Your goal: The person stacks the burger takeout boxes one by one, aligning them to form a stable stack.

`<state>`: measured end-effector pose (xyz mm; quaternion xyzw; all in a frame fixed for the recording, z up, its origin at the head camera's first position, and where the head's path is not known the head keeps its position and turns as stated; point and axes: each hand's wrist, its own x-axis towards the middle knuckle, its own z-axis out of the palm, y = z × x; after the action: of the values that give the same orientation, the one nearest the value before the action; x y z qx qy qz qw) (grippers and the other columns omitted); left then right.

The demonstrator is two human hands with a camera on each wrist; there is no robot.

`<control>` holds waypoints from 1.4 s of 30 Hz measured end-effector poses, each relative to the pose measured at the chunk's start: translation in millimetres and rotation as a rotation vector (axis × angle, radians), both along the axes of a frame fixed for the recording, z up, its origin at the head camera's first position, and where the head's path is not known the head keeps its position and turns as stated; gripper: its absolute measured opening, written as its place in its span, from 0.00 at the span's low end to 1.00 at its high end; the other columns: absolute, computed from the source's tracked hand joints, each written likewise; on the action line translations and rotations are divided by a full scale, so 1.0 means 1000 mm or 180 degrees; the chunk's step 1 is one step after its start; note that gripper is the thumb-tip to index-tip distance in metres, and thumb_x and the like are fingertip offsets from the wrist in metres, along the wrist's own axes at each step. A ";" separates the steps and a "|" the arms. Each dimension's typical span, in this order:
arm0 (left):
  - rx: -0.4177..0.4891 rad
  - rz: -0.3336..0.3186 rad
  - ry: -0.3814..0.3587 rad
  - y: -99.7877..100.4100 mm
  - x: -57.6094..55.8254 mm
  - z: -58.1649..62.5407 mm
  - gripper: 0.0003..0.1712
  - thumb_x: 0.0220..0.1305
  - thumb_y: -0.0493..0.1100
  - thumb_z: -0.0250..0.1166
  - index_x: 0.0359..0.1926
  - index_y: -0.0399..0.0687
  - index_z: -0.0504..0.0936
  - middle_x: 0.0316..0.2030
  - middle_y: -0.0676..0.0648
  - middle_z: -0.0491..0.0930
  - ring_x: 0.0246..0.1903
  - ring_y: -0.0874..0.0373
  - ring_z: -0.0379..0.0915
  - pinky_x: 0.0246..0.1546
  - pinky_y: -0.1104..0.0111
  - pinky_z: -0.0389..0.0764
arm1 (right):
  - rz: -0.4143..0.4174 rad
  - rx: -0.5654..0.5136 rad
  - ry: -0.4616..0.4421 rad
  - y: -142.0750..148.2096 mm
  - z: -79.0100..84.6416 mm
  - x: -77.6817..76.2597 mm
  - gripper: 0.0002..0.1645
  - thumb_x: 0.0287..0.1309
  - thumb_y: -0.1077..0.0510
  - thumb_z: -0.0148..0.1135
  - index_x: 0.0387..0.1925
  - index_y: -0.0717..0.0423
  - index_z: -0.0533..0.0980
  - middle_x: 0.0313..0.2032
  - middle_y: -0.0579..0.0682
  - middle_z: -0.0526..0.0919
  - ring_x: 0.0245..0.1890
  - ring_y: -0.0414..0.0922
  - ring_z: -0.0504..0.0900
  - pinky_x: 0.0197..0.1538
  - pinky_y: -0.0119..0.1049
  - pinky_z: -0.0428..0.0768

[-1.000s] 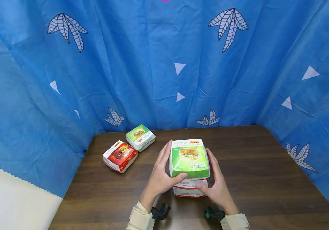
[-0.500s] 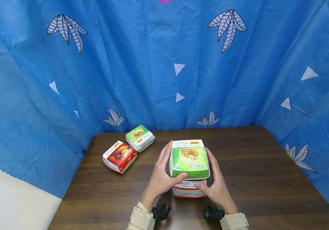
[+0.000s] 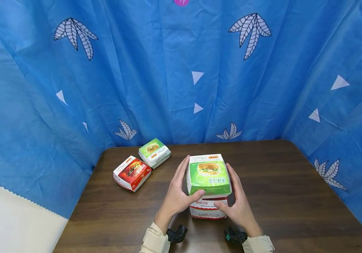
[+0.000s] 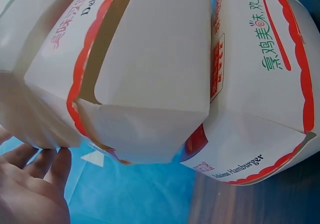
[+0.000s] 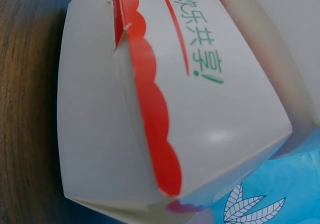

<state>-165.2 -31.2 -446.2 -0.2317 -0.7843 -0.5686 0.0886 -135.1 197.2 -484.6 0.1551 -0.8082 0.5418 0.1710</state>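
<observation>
A green-and-white burger box (image 3: 207, 175) sits at the top of a stack between my hands. My left hand (image 3: 178, 195) holds its left side, fingers along the wall and thumb across the front corner. On the right side my right hand (image 3: 239, 203) grips it, the thumb overlapping the red-trimmed burger box (image 3: 207, 212) below. The left wrist view has the left hand (image 4: 35, 189) with fingertips at the top box's edge. Under that come a middle red-trimmed box (image 4: 155, 58) and a lower one (image 4: 260, 103). The right wrist view is filled by a red-trimmed box (image 5: 215, 114).
A red-and-white burger box (image 3: 132, 173) and a second green-and-white burger box (image 3: 154, 152) lie at the back left of the dark wooden table (image 3: 295, 196). A blue patterned curtain (image 3: 181, 88) encloses the back and sides.
</observation>
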 end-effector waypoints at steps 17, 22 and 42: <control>-0.0073 -0.0048 0.0121 -0.003 -0.002 -0.003 0.58 0.56 0.57 0.75 0.82 0.65 0.52 0.80 0.59 0.52 0.77 0.56 0.54 0.73 0.40 0.62 | -0.0063 0.0070 -0.0005 -0.002 0.000 0.002 0.69 0.46 0.60 0.77 0.83 0.37 0.47 0.81 0.44 0.50 0.75 0.35 0.56 0.72 0.43 0.64; -0.0057 -0.0072 0.0069 -0.005 -0.002 -0.004 0.58 0.56 0.58 0.74 0.82 0.68 0.51 0.81 0.60 0.50 0.78 0.57 0.51 0.73 0.39 0.60 | -0.0026 0.0014 0.0048 -0.003 0.000 0.002 0.69 0.46 0.60 0.77 0.83 0.38 0.47 0.81 0.45 0.49 0.76 0.34 0.53 0.73 0.67 0.61; 0.0117 -0.0063 0.0385 -0.024 -0.001 -0.010 0.54 0.60 0.57 0.71 0.82 0.64 0.53 0.81 0.55 0.52 0.77 0.45 0.56 0.72 0.47 0.66 | 0.0049 -0.0038 0.0214 -0.003 0.015 -0.002 0.70 0.43 0.62 0.76 0.83 0.40 0.48 0.82 0.46 0.49 0.78 0.37 0.51 0.70 0.19 0.55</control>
<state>-166.7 -55.0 -455.7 -0.2717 -0.7646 -0.5688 0.1345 -136.8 193.8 -469.7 0.1785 -0.7975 0.5424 0.1947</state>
